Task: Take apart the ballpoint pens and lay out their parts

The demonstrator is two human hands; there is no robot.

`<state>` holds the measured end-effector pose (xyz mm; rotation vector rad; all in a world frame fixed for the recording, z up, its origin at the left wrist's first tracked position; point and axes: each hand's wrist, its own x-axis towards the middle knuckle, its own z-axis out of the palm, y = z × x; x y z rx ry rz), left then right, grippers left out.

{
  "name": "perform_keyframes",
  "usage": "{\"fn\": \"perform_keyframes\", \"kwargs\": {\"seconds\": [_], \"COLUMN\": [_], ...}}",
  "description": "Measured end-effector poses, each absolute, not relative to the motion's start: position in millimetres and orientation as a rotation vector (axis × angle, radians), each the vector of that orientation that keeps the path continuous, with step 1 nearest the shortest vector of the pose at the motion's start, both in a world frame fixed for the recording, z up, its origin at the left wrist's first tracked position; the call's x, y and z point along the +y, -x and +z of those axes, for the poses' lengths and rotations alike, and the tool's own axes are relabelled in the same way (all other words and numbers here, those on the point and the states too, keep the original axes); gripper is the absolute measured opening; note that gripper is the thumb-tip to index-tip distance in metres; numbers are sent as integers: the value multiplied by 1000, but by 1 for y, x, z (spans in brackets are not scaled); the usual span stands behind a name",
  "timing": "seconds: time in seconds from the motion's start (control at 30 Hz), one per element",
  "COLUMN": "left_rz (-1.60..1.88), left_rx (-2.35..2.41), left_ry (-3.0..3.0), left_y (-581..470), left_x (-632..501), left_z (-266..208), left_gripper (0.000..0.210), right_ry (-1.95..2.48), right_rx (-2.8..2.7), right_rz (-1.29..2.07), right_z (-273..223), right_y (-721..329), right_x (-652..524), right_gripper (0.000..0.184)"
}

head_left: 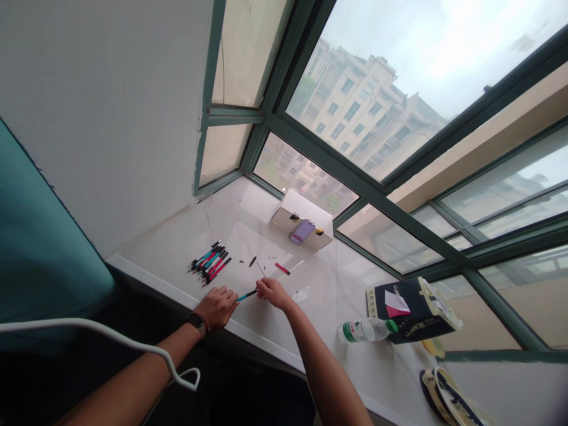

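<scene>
A blue pen [247,295] with a black grip section spans the gap between my two hands, low over the white tabletop near its front edge. My left hand [218,307], a dark band on its wrist, is closed around the blue end. The fingers of my right hand [272,293] pinch the black end. A thin rod [260,270] shows just beyond my right fingers; whether they touch it I cannot tell. Farther out lie a red pen barrel [282,269], a black grip piece [252,261] and several tiny parts. Left of these sits a pile of assembled pens [210,264].
A white box [306,219] stands by the window at the back. To the right, a plastic bottle [366,330] lies against a dark carton [406,310]; a round container [448,396] is nearer. A white cable [89,323] crosses above my left forearm.
</scene>
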<state>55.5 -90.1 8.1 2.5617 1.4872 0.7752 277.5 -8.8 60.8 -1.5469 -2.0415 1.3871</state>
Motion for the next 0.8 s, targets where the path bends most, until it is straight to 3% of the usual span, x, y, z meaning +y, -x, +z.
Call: {"fn": "perform_keyframes", "kwargs": {"seconds": [0.1, 0.33, 0.53, 0.8], "left_rz": [751, 723, 701, 686], "left_rx": [1493, 1495, 1484, 1486], "left_ry": [-2575, -2578, -2595, -2596], "left_y": [-55, -55, -55, -55], "left_x": [-90, -92, -91, -91], "left_z": [8, 12, 11, 8], "left_gripper": [23, 21, 20, 22], "right_ry": [1467, 1391, 1491, 1564], "right_rx": [-1883, -1884, -1934, -2202], "right_rz": [1559, 1628, 1425, 1084], "right_z": [63, 52, 42, 65], "right_y": [-279, -286, -284, -278], "right_x": [-10, -16, -24, -38], "right_gripper": [36, 36, 34, 37]}}
